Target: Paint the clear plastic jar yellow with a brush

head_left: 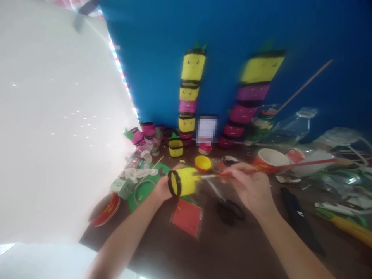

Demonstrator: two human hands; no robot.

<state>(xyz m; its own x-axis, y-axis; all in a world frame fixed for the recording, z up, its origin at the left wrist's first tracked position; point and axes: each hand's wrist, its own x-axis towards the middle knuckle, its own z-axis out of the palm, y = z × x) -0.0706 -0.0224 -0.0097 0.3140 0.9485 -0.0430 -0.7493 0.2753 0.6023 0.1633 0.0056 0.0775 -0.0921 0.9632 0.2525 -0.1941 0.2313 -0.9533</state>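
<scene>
My left hand (162, 188) is closed around a yellow cup (188, 181) with a black rim, held on its side above the table. The cup's black-edged opening faces left. In my right hand (247, 186) is a paintbrush (232, 173) with a long red handle, pinched between the fingers. Its yellow-coated bristles meet the cup's right end. Below the cup lies a red square packet (187, 217). Black-handled scissors (229, 211) rest on the table between my arms. A small yellow pot (202, 163) stands just behind the cup.
Stacks of painted yellow cups (193, 68) and purple cups (244, 112) rise before the blue wall. At right are a red-and-white paper cup (273, 159), clear plastic bottles (293, 126) and a black strip-like object (300, 219). A red round lid (106, 209) and green sheet (142, 193) lie left.
</scene>
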